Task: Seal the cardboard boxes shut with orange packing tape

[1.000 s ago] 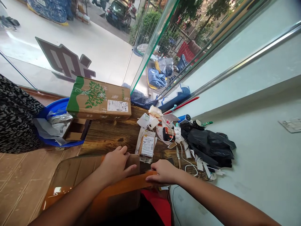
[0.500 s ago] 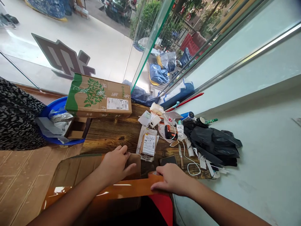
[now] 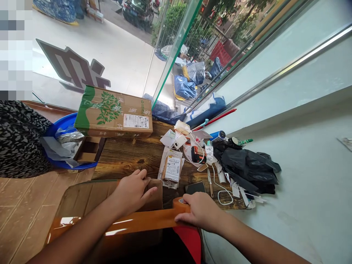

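Note:
My right hand (image 3: pixel 202 211) grips a roll of orange-brown packing tape (image 3: pixel 179 205), thumb along the lower edge. From the roll a wide shiny strip of tape (image 3: pixel 145 221) runs leftward, passing under my left forearm, across the near side of a cardboard box (image 3: pixel 88 196). Flat on top of that box lies my left hand (image 3: pixel 132 192), open, with the thumb apart from the fingers. Part of the box is hidden behind my left arm.
Another cardboard box (image 3: pixel 112 112) with a green tree print sits at the table's far side. Parcels in plastic sleeves (image 3: pixel 172 168), a knife (image 3: pixel 210 183), a dark phone-like slab (image 3: pixel 195 187) and black bags (image 3: pixel 247 165) lie around. A person in a patterned garment (image 3: pixel 22 139) stands left, beside a blue bin (image 3: pixel 62 123).
Both hands keep their hold and place almost unchanged. The whole view has shifted slightly, and the tape strip lies at a slightly different angle.

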Demonstrator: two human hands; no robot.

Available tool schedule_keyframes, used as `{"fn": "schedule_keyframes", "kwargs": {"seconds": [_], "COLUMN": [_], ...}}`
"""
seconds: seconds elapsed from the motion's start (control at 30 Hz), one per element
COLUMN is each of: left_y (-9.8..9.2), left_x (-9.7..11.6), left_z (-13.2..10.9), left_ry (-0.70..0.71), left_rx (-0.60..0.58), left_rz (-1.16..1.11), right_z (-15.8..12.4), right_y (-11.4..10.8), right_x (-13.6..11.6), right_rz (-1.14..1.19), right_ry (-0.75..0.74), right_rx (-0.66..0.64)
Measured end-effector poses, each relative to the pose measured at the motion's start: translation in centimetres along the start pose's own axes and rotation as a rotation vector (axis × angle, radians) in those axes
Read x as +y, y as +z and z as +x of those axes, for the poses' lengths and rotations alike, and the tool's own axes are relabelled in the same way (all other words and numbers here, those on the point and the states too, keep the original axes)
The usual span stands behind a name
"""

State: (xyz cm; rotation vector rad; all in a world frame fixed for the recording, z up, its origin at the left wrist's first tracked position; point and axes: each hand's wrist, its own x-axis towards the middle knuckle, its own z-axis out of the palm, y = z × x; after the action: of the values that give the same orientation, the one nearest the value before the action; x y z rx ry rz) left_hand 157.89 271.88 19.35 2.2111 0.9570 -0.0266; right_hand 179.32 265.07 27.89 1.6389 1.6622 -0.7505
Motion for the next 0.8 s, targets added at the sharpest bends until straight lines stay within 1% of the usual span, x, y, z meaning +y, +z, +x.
{"fn": "schedule_keyframes", "kwargs": {"seconds": [0.2,0.3,0.37,0.43,0.47,0.53,0.57,0.6,0.67,0.73,0.8], "left_y": [-0.3,-0.6,-0.4,0.5,1.4,3.6,4.9,6.2,8.4,9.9,10.4], "left_x": [0.1,0.4,0.7,1.2,1.4,1.7,1.8,1.8,1.7,1.5,1.3], "left_z": [0.0,0.0,-0.2,-0.6,-0.8,-1.3,-1.5,-1.6,-1.7,-1.7,-1.6], "left_ry": [-0.009,-0.018,-0.038,-0.044,-0.018,0.081,0.127,0.16,0.184,0.195,0.211], "left_rx": [-0.029,-0.041,-0.055,-0.077,-0.097,-0.125,-0.108,-0.059,0.12,0.289,0.371], "left_rz": [0.011,0.015,0.035,0.094,0.136,0.228,0.274,0.318,0.395,0.441,0.458], "right_z": [4.1,5.3,5.6,5.6,5.5,5.3,5.2,5.2,5.3,5.4,5.6], "right_y": [1.9,2.4,2.5,2.4,2.3,2.2,2.1,2.1,2.0,2.0,2.0], "right_x": [1.2,1.3,1.3,1.3,1.3,1.3,1.3,1.3,1.3,1.3,1.4], "right_rz": [-0.006,-0.003,-0.008,-0.018,-0.022,-0.026,-0.025,-0.023,-0.017,-0.008,0.002], "right_ry": [-0.065,-0.09,-0.098,-0.096,-0.095,-0.101,-0.103,-0.104,-0.104,-0.105,-0.11], "right_rx": [-0.012,-0.015,-0.017,-0.022,-0.023,-0.015,-0.011,-0.01,-0.013,-0.017,-0.009]}}
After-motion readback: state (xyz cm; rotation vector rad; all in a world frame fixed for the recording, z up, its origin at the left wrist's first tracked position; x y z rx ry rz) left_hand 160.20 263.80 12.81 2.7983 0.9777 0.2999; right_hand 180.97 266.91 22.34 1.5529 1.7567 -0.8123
